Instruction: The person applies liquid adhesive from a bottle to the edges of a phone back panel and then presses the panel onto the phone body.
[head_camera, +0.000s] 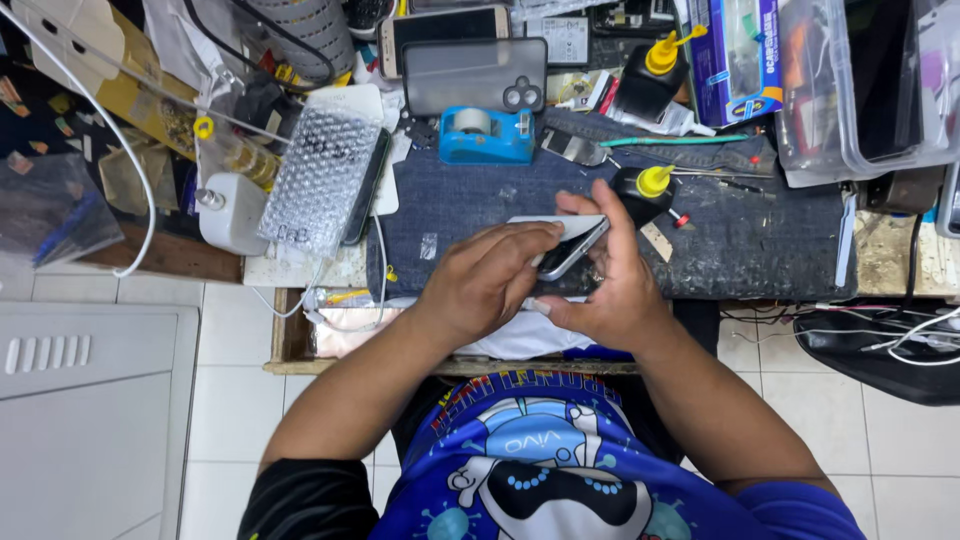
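I hold a phone (570, 245) between both hands over the near edge of the surface (760, 245), above the dark denim mat that covers its middle. My right hand (610, 285) cups the phone from beneath and the side, fingers curled round its far edge, thumb tucked under. My left hand (485, 280) lies on top, fingers pressed together and bent down onto the pale back of the phone, which tilts up toward the left. Just beyond my right fingers a black bottle with a yellow nozzle (645, 185) lies on the mat. A blue tape dispenser (487, 135) stands near the mat's far edge, with a sheet of bubble wrap (320, 180) toward the left edge
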